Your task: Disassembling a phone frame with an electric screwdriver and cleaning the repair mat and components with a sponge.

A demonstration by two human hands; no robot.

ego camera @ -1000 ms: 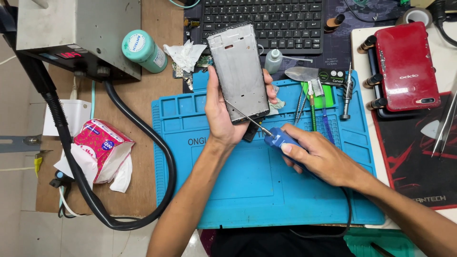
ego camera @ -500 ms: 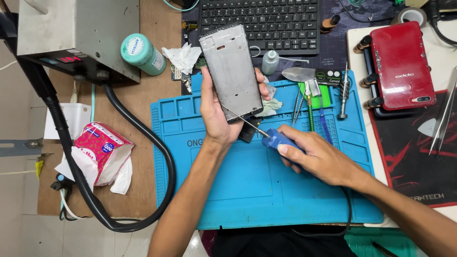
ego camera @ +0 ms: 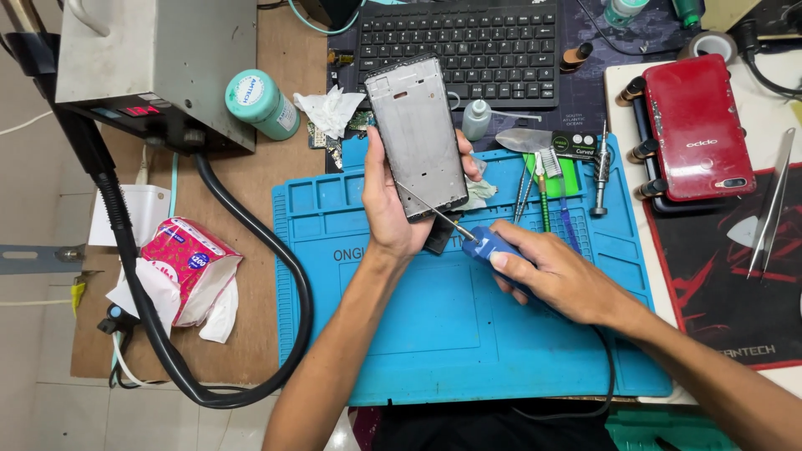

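My left hand (ego camera: 393,209) grips a grey metal phone frame (ego camera: 415,134), held upright above the blue work mat (ego camera: 401,334). In my right hand (ego camera: 555,280) is a blue-handled screwdriver (ego camera: 484,245); its thin shaft points up and left, and the tip rests on the lower part of the frame. A dark flat part (ego camera: 439,236) lies on the mat just under the frame, mostly hidden by it.
A red phone (ego camera: 697,125) sits at the right on a dark holder. Tweezers, brushes and small tools (ego camera: 568,179) lie on the mat's upper right. Black keyboard (ego camera: 468,42) behind, grey machine (ego camera: 159,67) with thick black hose (ego camera: 284,267) at left, tissue pack (ego camera: 188,267), teal bottle (ego camera: 263,104).
The frame and both hands sit slightly higher and further left in view than a second ago. The screwdriver tip stays against the lower part of the frame.
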